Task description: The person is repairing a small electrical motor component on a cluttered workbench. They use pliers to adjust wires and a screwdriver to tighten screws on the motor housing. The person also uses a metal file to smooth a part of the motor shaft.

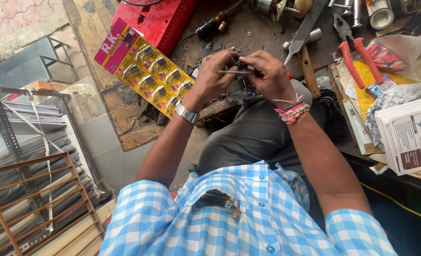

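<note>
Together, left hand [211,76] and right hand [268,75] pinch a thin metal rod [234,72].

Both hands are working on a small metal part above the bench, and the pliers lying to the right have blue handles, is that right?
Not quite: the pliers have red handles, not blue, as the head view shows. Otherwise yes: left hand and right hand work a small metal part above the bench.
</note>
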